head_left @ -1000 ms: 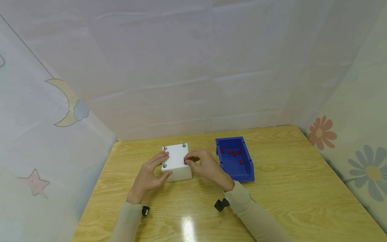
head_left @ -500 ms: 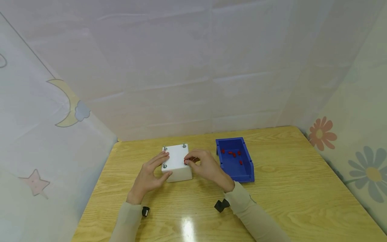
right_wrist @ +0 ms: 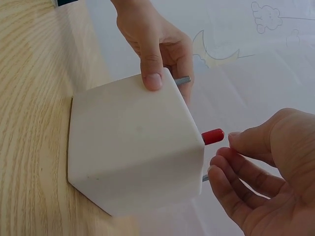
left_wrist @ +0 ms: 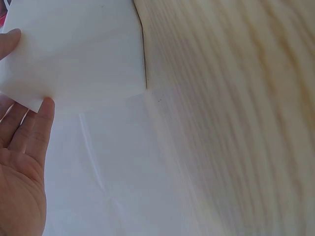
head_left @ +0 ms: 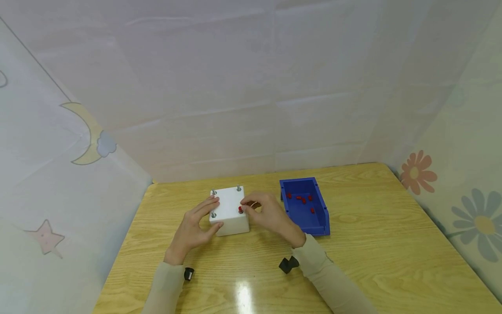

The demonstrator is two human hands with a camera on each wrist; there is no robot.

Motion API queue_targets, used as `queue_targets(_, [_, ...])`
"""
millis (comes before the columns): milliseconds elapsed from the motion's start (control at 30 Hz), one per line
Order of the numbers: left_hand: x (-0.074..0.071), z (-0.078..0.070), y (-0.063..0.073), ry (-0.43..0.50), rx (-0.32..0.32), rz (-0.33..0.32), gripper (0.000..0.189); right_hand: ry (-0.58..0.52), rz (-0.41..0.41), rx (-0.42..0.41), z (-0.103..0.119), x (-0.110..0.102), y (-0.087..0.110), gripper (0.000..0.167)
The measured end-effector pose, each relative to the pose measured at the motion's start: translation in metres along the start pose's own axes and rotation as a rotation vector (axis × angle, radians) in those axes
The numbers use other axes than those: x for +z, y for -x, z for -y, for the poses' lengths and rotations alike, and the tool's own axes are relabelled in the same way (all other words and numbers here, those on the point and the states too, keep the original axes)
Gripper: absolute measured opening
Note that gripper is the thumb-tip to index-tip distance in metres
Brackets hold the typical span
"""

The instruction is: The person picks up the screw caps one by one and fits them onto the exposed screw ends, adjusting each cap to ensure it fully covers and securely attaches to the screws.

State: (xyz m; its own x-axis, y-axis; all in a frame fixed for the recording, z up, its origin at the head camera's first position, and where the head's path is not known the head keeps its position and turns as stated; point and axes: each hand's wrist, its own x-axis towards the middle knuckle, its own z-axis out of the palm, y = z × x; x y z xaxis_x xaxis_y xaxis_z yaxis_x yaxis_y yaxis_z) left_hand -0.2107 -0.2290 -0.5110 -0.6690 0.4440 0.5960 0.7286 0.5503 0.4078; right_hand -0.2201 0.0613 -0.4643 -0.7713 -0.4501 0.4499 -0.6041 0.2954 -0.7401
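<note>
A white block [head_left: 230, 205] stands on the table, with threaded metal studs rising from the corners of its top. My left hand [head_left: 192, 227] grips its left side, the thumb on the front face and the fingers at the top edge. A red cap [right_wrist: 213, 136] sits on the near right stud. My right hand [head_left: 270, 216] is beside that cap; in the right wrist view a small gap separates the thumb from it, and the fingers are loosely bent around nothing. Bare metal shows on the far left stud [head_left: 213, 192], far right stud [head_left: 238, 188] and near left stud [head_left: 213, 214].
Right of the block is a blue bin [head_left: 307, 226] with several red caps [head_left: 303, 200] lying inside. Both stand on a wood-grain table [head_left: 392, 244]. Printed cloth [head_left: 251, 109] hangs behind the table and at both sides.
My right fingers have let go of the red cap and drawn slightly away to the right, leaving it in view on the stud. The left hand and block have stayed put.
</note>
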Motion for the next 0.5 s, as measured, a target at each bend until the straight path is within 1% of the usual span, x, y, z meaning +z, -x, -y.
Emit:
queue_targets(100, [0.000, 0.000, 0.000, 0.004, -0.005, 0.003, 0.061, -0.008, -0.012, -0.008, -0.002, -0.002, 0.000, 0.014])
queue_targets(200, [0.000, 0.000, 0.000, 0.004, -0.008, 0.006, 0.061, -0.010, -0.023, 0.003, -0.004, -0.006, 0.001, 0.015])
queue_targets(500, [0.000, 0.000, 0.001, 0.001, -0.012, 0.011, 0.060, 0.021, -0.073, -0.006, -0.011, -0.016, -0.001, 0.014])
